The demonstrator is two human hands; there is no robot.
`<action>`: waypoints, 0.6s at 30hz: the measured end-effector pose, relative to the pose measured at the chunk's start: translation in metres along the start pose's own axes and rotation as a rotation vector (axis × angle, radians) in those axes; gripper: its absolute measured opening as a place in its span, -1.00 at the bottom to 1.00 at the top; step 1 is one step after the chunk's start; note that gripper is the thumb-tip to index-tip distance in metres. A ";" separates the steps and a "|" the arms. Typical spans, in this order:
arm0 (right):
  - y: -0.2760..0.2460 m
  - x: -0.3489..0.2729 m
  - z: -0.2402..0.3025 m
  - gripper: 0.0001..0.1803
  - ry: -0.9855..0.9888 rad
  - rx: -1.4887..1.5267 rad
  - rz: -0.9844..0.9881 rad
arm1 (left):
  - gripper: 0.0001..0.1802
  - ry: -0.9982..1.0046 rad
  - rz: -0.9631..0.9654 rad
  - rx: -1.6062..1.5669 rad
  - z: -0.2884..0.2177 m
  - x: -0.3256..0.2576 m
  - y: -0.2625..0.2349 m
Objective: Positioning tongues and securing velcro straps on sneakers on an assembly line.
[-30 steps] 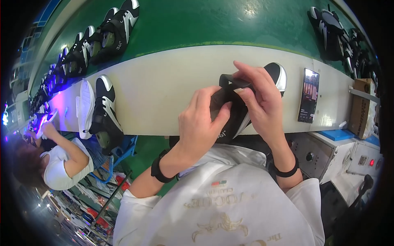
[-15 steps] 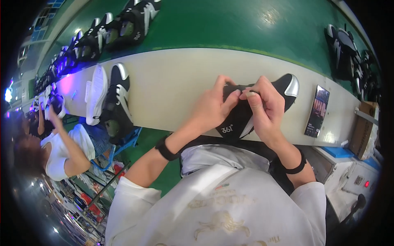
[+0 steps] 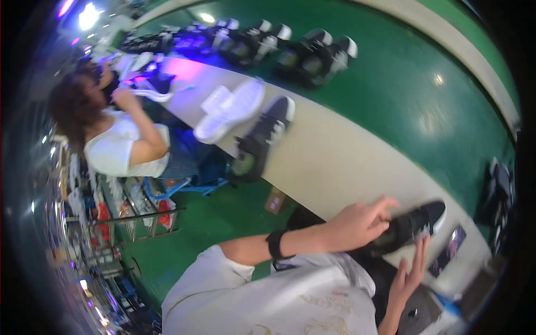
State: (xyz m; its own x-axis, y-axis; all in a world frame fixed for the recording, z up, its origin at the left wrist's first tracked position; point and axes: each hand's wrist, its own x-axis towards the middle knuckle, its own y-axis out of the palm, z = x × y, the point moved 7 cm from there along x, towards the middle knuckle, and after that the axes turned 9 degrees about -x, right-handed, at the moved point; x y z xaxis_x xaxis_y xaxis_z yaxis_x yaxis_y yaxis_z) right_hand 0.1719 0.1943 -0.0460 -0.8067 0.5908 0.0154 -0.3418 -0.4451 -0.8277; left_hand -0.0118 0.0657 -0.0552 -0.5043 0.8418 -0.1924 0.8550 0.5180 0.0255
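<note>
- Grip first: our left hand [image 3: 357,223] lies over the heel end of the black low-top sneaker with a white toe cap [image 3: 410,228], fingers spread across the collar. It looks more like pressing it down than a real clench, and we can't tell if the thumb wraps under.
- Our right hand [image 3: 410,273] is flat and loose just below the shoe, fingertips near the sole edge at mid-length, gripping nothing.
- The sneaker sits at the lower right of the frame, on the cream-coloured work counter [image 3: 335,162], toe pointing to the right rim, close to the counter's near edge.
- To do this bit well, we reckon the left hand should keep the heel pinned so the shoe doesn't skid off that edge, while the right comes in under the sole rather than poking from the side. Go slow, since the shoe is right at the lip.
- A black wristband [image 3: 275,244] is on our left forearm.
- Further up the counter, left of centre, lie a white shoe sole-up [image 3: 229,110] and another black sneaker [image 3: 259,139] hanging over the edge.
- A row of dark sneakers [image 3: 268,44] rides the green belt [image 3: 424,106] along the top.
- Upper left, a co-worker in a white top [image 3: 120,148] is busy at their own spot, well apart from us.
</note>
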 end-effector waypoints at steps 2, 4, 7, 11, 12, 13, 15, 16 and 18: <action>0.008 -0.010 -0.017 -0.31 0.088 0.202 0.027 | -0.51 0.334 -0.179 0.170 -0.043 -0.029 -0.054; 0.016 -0.004 -0.001 -0.20 0.331 0.397 0.110 | -0.48 0.413 -0.621 0.836 -0.078 -0.066 -0.119; 0.015 0.006 0.021 -0.19 0.270 0.309 0.109 | -0.35 0.155 -0.863 1.096 -0.063 -0.100 -0.195; 0.022 0.022 0.030 -0.14 0.265 0.415 0.223 | -0.20 -0.015 -0.834 0.920 -0.020 -0.112 -0.229; 0.022 0.024 0.027 -0.14 0.263 0.416 0.219 | -0.16 -0.015 -0.869 0.788 -0.018 -0.113 -0.232; 0.021 0.025 0.026 -0.15 0.202 0.389 0.196 | -0.21 -0.136 -0.812 0.707 -0.017 -0.110 -0.232; 0.022 0.028 0.023 -0.17 0.092 0.329 0.149 | -0.25 -0.119 -0.732 0.745 -0.020 -0.094 -0.220; 0.025 0.030 0.018 -0.17 0.118 0.315 0.135 | -0.28 -0.111 -0.649 0.778 -0.018 -0.082 -0.208; 0.034 0.037 0.018 -0.19 0.088 0.342 0.121 | -0.32 -0.092 -0.572 0.729 -0.021 -0.066 -0.178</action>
State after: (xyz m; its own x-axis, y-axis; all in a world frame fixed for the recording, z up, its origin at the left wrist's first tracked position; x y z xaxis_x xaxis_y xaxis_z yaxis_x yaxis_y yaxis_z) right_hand 0.1223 0.1891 -0.0632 -0.8114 0.5694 -0.1318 -0.4000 -0.7054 -0.5852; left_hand -0.1330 -0.0788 -0.0260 -0.8875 0.4564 -0.0636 0.3601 0.6009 -0.7136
